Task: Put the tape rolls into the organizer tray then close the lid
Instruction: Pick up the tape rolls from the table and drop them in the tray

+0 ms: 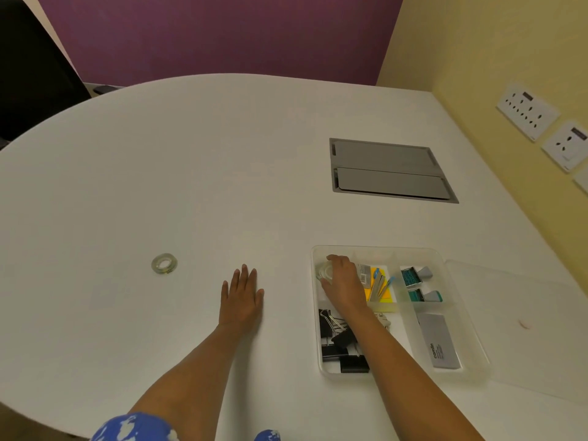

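A clear plastic organizer tray (pixel 378 249) stands on the white table at the right. My right hand (pixel 345 283) reaches into its far left compartment, fingers curled around a clear tape roll (pixel 324 272) that is low in that compartment. A second clear tape roll (pixel 164 263) lies flat on the table well to the left. My left hand (pixel 242 296) rests flat on the table between that roll and the tray, fingers spread, holding nothing. The transparent lid (pixel 521 326) lies open on the table to the tray's right.
The tray also holds black binder clips (pixel 342 343), sticky notes (pixel 381 292), teal stamps (pixel 413 276) and a grey box (pixel 440 340). A grey cable hatch (pixel 389 170) is set in the table behind it. Wall sockets (pixel 528 111) are at right, a dark chair (pixel 35 68) at far left.
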`<state>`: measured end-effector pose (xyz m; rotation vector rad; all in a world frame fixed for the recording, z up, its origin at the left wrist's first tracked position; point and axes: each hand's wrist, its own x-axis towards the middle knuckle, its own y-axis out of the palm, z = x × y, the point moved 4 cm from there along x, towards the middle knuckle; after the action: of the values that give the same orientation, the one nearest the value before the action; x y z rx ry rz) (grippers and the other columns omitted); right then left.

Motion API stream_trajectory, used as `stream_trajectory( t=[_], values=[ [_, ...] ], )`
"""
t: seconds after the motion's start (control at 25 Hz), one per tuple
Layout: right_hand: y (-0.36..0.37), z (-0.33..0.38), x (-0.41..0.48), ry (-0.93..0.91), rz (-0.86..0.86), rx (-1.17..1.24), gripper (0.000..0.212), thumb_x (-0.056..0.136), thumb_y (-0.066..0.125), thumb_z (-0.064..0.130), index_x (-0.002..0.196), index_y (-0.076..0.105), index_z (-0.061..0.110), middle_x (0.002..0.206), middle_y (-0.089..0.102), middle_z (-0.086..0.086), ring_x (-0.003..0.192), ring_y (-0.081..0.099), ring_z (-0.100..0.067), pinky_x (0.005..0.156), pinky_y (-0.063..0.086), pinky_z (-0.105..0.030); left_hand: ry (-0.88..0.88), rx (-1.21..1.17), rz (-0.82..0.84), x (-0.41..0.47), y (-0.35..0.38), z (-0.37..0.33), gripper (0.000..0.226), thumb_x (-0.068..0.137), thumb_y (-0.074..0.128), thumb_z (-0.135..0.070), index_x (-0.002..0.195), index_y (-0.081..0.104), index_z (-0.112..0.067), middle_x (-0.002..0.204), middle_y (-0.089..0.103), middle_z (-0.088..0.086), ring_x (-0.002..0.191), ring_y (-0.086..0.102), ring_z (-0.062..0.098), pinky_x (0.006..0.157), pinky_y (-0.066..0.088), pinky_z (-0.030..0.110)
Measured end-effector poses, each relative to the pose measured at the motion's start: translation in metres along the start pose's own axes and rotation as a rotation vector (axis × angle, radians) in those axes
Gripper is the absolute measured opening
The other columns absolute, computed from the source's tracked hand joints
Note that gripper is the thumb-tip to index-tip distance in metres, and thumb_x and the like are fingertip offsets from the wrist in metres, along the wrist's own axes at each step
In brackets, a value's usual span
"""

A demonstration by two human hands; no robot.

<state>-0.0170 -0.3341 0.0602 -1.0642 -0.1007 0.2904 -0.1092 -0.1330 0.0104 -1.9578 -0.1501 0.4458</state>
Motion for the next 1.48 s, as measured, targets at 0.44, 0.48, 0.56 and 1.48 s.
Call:
stream_trajectory(
  t=[0.44,0.48,0.56,1.48],
  values=[
    [0.001,0.001,0.002,-0.052,-0.048,0.0,0.044,0.09,0.061,0.014,0.133,0.049,0.009,0.135,0.049,-0.01,0.125,0.044,-0.024,0.099,0.043,-0.031,0.039,-0.008,0.014,0.0,-0.002,0.007,0.053,0.104,0.021,-0.032,0.153,0.004,-0.021,0.162,-0.006,0.0,0.15,-0.005,0.016,0.123,-0.002,0.037],
    [0.001,0.001,0.002,-0.055,-0.051,-0.013,0.043,0.091,0.059,0.015,0.132,0.05,0.009,0.135,0.05,-0.01,0.125,0.044,-0.024,0.1,0.042,-0.031,0.045,-0.01,0.014,0.0,-0.003,0.008,0.053,0.104,0.021,-0.032,0.153,0.005,-0.021,0.162,-0.006,0.0,0.15,-0.004,0.015,0.123,-0.002,0.037],
    [0.0,0.002,0.002,-0.046,-0.058,-0.033,0.04,0.093,0.056,0.016,0.132,0.05,0.01,0.135,0.05,-0.01,0.124,0.045,-0.024,0.1,0.042,-0.031,0.059,-0.008,0.016,0.001,-0.004,0.009,0.052,0.104,0.021,-0.031,0.153,0.006,-0.021,0.162,-0.005,0.0,0.15,-0.003,0.015,0.123,-0.001,0.036],
    [0.135,0.239,0.027,-0.222,0.181,-0.078,0.053,0.095,0.052,0.029,0.143,0.034,0.013,0.145,0.037,-0.008,0.134,0.036,-0.023,0.102,0.043,-0.035,0.005,0.097,-0.186,0.017,-0.093,0.196,0.053,0.103,0.021,-0.033,0.153,0.006,-0.021,0.162,-0.001,-0.001,0.15,-0.001,0.014,0.123,-0.002,0.037]
  ],
)
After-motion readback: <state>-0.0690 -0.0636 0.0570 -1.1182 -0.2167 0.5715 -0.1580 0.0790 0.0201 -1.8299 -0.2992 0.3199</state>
